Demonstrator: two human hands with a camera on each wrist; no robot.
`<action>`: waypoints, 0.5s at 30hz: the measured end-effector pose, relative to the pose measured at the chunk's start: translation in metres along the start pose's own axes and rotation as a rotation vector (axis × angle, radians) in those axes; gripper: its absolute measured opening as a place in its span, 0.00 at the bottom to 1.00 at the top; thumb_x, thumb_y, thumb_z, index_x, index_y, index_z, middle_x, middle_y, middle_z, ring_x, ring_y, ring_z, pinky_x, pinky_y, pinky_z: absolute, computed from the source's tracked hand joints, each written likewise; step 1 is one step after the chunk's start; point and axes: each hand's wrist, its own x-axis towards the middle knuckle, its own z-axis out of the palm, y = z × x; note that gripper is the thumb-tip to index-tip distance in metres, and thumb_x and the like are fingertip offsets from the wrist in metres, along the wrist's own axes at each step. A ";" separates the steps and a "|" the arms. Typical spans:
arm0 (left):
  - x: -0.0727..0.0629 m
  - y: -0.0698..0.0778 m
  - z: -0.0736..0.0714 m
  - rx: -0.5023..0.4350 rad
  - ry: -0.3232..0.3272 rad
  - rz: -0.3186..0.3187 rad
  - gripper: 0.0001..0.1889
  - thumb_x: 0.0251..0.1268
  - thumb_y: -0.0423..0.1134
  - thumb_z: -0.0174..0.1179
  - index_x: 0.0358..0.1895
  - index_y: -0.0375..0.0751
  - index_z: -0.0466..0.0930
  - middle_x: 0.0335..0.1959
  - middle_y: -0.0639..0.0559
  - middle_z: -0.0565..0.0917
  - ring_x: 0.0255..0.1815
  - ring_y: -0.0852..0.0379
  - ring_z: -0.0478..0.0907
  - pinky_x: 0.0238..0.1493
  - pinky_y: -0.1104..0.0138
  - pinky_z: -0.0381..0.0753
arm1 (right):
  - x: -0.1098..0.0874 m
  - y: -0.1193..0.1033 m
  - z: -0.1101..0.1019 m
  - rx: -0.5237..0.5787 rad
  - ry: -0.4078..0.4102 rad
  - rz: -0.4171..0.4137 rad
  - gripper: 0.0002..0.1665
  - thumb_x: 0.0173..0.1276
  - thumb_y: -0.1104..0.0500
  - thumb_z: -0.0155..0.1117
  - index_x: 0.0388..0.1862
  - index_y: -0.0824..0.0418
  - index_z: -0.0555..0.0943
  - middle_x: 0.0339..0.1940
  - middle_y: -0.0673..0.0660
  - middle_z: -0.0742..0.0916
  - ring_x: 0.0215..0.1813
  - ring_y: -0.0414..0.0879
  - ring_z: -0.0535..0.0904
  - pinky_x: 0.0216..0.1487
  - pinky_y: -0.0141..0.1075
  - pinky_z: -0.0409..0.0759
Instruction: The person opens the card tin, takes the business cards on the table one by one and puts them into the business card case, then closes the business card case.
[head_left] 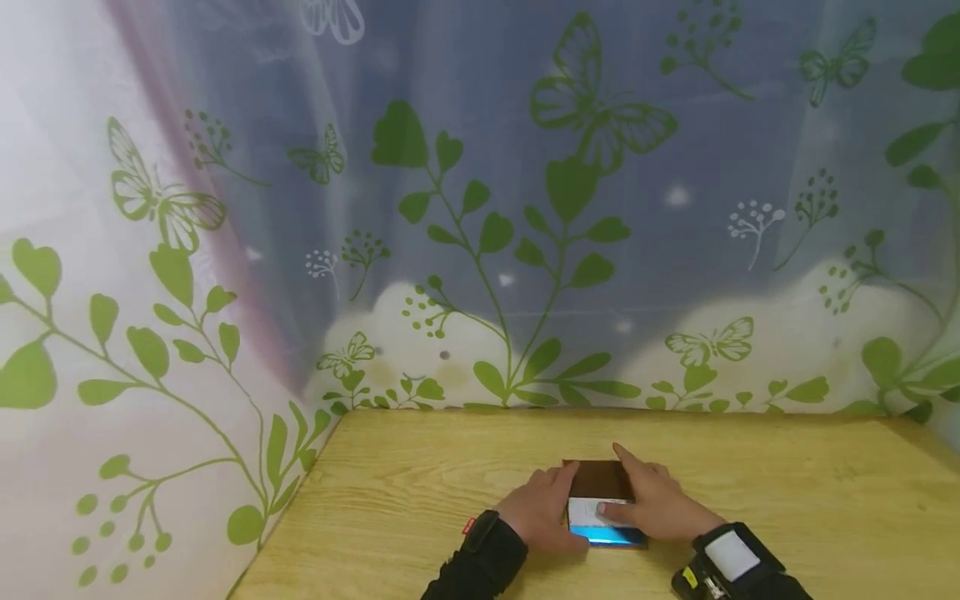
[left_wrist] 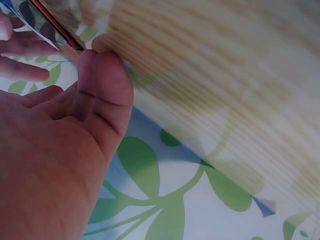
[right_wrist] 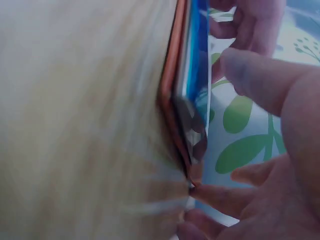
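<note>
Both hands are at a flat brown case [head_left: 600,479] on the table, with a glossy white-and-blue packet [head_left: 609,534] over its near half. My left hand [head_left: 536,508] holds the left side, its thumb by the near corner and its fingers toward the far one. In the left wrist view, the fingertips [left_wrist: 112,75] meet a corner of the case. From the right, my right hand [head_left: 663,504] grips the edge, thumb on the white part and index finger stretched along the far side. The right wrist view shows the case's orange-brown edge [right_wrist: 170,80] beneath the packet's layers.
A wood-grain table [head_left: 420,458] spreads out around the hands. Behind it and along the left hangs a curtain [head_left: 465,250] printed with green leaves and butterflies. Both wrists wear black bands [head_left: 491,550], the right one with a small device attached.
</note>
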 end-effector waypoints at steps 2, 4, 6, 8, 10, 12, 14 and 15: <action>-0.002 0.002 0.000 -0.001 0.003 0.001 0.54 0.59 0.58 0.71 0.84 0.46 0.51 0.79 0.47 0.64 0.78 0.45 0.64 0.69 0.59 0.73 | 0.000 0.000 0.000 0.030 0.008 -0.012 0.60 0.70 0.43 0.72 0.80 0.78 0.52 0.71 0.81 0.70 0.70 0.80 0.64 0.63 0.72 0.66; -0.003 0.003 0.001 -0.011 0.012 -0.004 0.56 0.58 0.58 0.71 0.84 0.46 0.49 0.80 0.46 0.60 0.78 0.46 0.63 0.66 0.61 0.76 | 0.001 -0.001 0.000 0.084 0.042 -0.011 0.54 0.73 0.47 0.70 0.80 0.76 0.53 0.70 0.80 0.70 0.69 0.78 0.67 0.62 0.68 0.71; -0.002 0.003 0.002 -0.034 0.043 -0.007 0.59 0.56 0.57 0.74 0.85 0.46 0.45 0.81 0.45 0.57 0.76 0.44 0.65 0.57 0.63 0.81 | 0.000 -0.003 -0.002 0.143 0.097 -0.005 0.48 0.75 0.52 0.68 0.79 0.74 0.55 0.68 0.78 0.72 0.66 0.74 0.72 0.60 0.64 0.76; 0.000 0.002 0.003 -0.062 0.084 0.008 0.64 0.54 0.55 0.77 0.85 0.48 0.39 0.81 0.44 0.53 0.73 0.44 0.69 0.48 0.67 0.82 | -0.002 -0.005 -0.004 0.170 0.146 -0.001 0.41 0.78 0.53 0.65 0.79 0.71 0.60 0.64 0.72 0.76 0.62 0.67 0.76 0.58 0.58 0.79; 0.002 0.000 0.003 -0.086 0.121 0.038 0.66 0.51 0.55 0.79 0.85 0.49 0.38 0.81 0.43 0.55 0.70 0.44 0.73 0.46 0.67 0.83 | -0.005 -0.007 -0.007 0.147 0.179 -0.031 0.34 0.79 0.54 0.62 0.76 0.69 0.68 0.58 0.66 0.81 0.57 0.60 0.80 0.54 0.52 0.82; 0.004 -0.002 0.003 -0.084 0.120 0.083 0.61 0.53 0.56 0.79 0.84 0.52 0.45 0.78 0.47 0.63 0.67 0.47 0.75 0.52 0.65 0.82 | -0.012 -0.007 -0.009 0.096 0.164 -0.084 0.28 0.81 0.53 0.59 0.71 0.68 0.76 0.53 0.60 0.83 0.52 0.54 0.81 0.50 0.47 0.82; 0.004 -0.003 0.003 -0.052 0.089 0.145 0.51 0.56 0.58 0.77 0.81 0.54 0.59 0.72 0.53 0.74 0.64 0.54 0.78 0.60 0.64 0.78 | -0.022 -0.005 -0.010 0.014 0.073 -0.158 0.24 0.82 0.51 0.57 0.66 0.66 0.82 0.53 0.58 0.84 0.52 0.54 0.80 0.48 0.46 0.82; 0.004 -0.002 0.003 -0.024 0.070 0.179 0.45 0.57 0.59 0.76 0.78 0.54 0.67 0.68 0.56 0.78 0.63 0.57 0.78 0.64 0.63 0.75 | -0.028 -0.004 -0.010 -0.015 0.014 -0.210 0.23 0.82 0.52 0.57 0.64 0.66 0.83 0.53 0.60 0.84 0.51 0.54 0.81 0.48 0.45 0.82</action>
